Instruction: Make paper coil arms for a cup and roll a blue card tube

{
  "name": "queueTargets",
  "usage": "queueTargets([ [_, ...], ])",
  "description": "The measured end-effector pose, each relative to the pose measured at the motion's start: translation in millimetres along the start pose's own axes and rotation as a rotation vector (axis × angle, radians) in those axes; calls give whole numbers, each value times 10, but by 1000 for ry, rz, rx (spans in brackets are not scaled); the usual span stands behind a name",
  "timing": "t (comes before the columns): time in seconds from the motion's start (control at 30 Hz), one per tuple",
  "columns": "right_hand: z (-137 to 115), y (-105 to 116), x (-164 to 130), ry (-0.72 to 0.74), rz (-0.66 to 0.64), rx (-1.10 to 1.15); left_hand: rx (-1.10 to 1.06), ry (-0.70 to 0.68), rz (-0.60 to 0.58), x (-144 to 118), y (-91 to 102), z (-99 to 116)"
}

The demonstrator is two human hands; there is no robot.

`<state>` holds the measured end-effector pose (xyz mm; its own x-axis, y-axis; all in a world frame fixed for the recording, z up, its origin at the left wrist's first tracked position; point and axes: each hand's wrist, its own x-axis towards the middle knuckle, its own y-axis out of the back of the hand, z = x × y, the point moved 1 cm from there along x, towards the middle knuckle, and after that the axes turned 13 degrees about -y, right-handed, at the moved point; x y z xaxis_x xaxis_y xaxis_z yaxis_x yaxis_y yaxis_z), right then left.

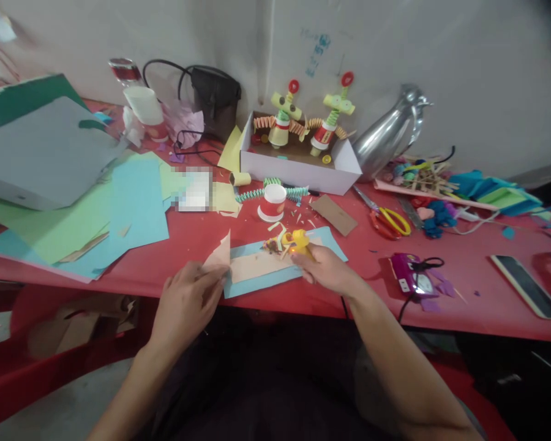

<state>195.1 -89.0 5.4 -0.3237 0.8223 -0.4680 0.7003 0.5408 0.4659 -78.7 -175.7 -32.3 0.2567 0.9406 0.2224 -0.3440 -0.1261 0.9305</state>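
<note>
L hand point(188, 300) fingers pinch the tan paper strip point(257, 264) at its left end, on blue sheet point(275, 278) at bench point(477, 306) front edge. R hand point(328, 269) fingers wrapped round yellow glue gun point(297, 240), nozzle over strip. Behind: red-white cup point(272, 202), white box point(298, 168).

two paper-cup figures point(282, 119) point(333, 122), one white box point(298, 168), one scissors point(388, 220), one metal jug point(388, 144), one phone point(528, 285), one black bag point(213, 98)

Bare red table point(362, 269) lies open right of the blue sheet point(275, 275). The paper cup point(272, 203), white box point(303, 165) and scissors point(388, 219) block the far side.
</note>
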Motion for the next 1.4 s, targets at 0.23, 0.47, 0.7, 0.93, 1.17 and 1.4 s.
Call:
queueTargets([
  [0.23,-26,-38,-29,0,26,-2,4,-7,-3,4,-1,-6],
  [0.47,-27,-48,-52,15,71,-3,18,-6,-18,2,8,-7],
  [0.7,403,454,-168,-102,164,119,20,-37,-5,-6,-14,-46],
  [0.93,473,543,-198,-147,209,57,30,-47,30,-1,-54,-81],
  [1.17,201,843,64,-97,-3,139,23,-63,36,4,-57,-102],
  [1.4,-25,1152,507,-262,-344,64,46,-77,51,5,-66,-106],
])
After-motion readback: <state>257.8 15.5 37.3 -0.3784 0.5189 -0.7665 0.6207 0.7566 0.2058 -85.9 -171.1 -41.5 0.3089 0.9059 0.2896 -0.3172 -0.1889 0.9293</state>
